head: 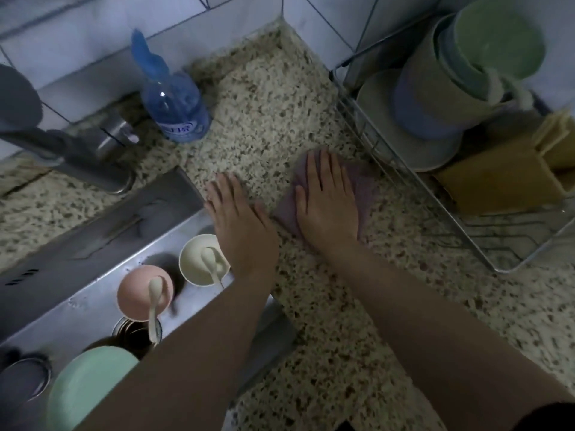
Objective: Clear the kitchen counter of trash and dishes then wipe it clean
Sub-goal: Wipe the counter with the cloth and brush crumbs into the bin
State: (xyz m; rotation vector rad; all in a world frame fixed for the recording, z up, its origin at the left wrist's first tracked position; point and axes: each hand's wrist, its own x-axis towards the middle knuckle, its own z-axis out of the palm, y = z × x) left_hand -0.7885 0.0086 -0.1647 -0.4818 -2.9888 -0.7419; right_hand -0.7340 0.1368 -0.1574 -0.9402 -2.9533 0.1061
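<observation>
- At the far left, a grey faucet [67, 157] reaches over the steel sink [93, 244].
- In the sink sit a mint-green plate [84, 387] at the near left, a pink bowl [137, 293] with a pale spoon [153, 309] in it, and to its right a cream bowl [199, 259] holding another spoon [213, 259].
- Far behind the sink, a blue spray bottle [172, 101] stands upright on the speckled tabletop [326, 337], near the tiled wall [93, 35].
- The left hand [239, 219] lies flat, fingers straight and released, palm down at the sink's right edge; whether it presses the tabletop or only hovers over it is hard to tell.
- Just beside it to the right, the right hand [326, 200] presses flat with spread fingers on a purple cloth [362, 188] that lies on the tabletop.
- Right of the cloth stands a wire dish rack [466, 231], carrying stacked plates [401, 135], nested cups [466, 63] and, it seems, a tan holder [504, 175].
</observation>
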